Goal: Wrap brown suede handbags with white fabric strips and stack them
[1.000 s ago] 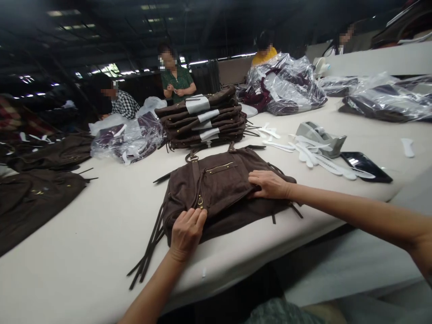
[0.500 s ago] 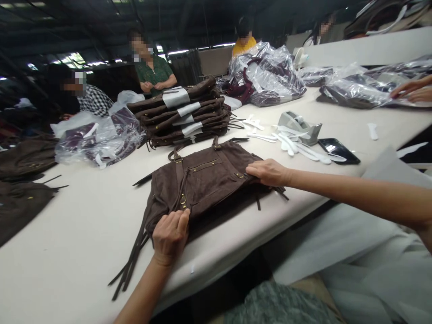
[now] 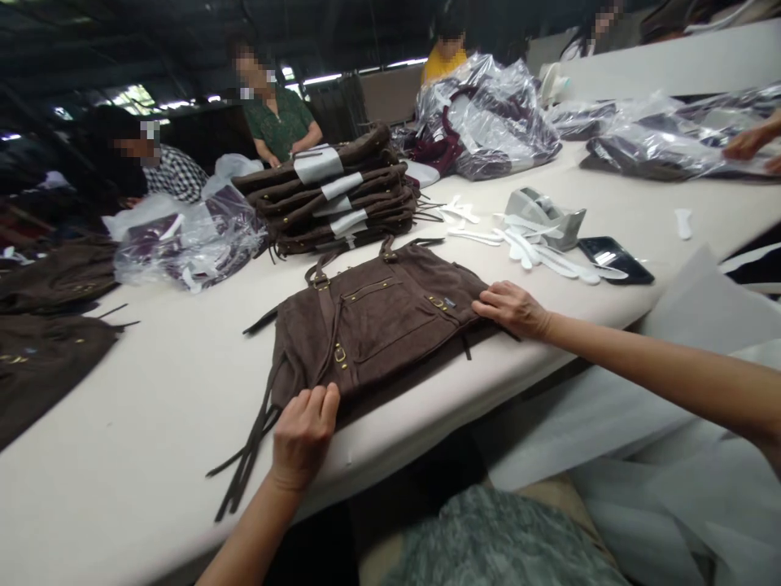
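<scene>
A dark brown handbag (image 3: 396, 317) lies on the white table (image 3: 152, 423), its handles pointing away from me. Brass buckles, rivets and a zipped pocket show on its upper face. My left hand (image 3: 305, 435) is closed on the near left corner of the bag, beside dark hanging straps (image 3: 244, 468). At the right corner, my right hand (image 3: 512, 309) pinches the bag's edge between thumb and fingers.
Behind the bag stands a stack of brown bags (image 3: 335, 195) with paper wraps. White strips (image 3: 525, 244), a tape dispenser (image 3: 549, 216) and a phone (image 3: 616, 259) lie right. Plastic-wrapped bags (image 3: 488, 122) and several people are farther back; more brown bags (image 3: 54, 350) lie left.
My right hand has shifted right, from near the buckle to the bag's outer corner. The bag's front now lies flatter, with both buckles showing. My left hand keeps its hold.
</scene>
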The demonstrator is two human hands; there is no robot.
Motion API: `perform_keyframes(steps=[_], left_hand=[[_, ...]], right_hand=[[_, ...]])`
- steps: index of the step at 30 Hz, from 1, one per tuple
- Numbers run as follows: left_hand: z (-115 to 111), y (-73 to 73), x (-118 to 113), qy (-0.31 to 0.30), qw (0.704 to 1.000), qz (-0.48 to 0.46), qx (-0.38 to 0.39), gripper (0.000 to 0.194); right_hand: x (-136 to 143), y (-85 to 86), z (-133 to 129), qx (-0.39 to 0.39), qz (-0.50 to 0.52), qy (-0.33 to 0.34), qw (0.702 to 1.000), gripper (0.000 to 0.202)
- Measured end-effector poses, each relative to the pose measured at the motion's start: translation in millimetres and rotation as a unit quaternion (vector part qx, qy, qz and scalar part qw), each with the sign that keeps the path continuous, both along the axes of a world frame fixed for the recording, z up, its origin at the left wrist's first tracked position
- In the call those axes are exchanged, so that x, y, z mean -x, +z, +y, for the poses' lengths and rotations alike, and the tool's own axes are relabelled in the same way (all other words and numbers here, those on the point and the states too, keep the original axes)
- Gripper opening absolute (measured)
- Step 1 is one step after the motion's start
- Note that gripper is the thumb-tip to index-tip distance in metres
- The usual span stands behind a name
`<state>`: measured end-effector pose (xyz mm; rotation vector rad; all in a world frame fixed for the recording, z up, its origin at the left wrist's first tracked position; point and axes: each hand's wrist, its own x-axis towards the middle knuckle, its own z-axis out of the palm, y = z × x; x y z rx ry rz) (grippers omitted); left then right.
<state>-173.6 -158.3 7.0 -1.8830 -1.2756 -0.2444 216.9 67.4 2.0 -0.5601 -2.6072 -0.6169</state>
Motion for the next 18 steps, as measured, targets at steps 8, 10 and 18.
perform_keyframes(steps=[8,10,18], left_hand=[[-23,4.5,-3,0.06,0.987,-0.109,0.099,0.016],[-31,5.2,1,0.041,0.982,-0.133,0.125,0.02],[-60,5.0,16,0.069,0.969,-0.124,0.204,0.036]], right_hand=[[-3,-4.2,-7,0.064,0.002,-0.088,0.994,0.045],[-2,-0.9,-13,0.082,-0.011,-0.056,0.995,0.052],[-9,-11.6,-23,0.203,-0.005,0.001,0.979,0.062]])
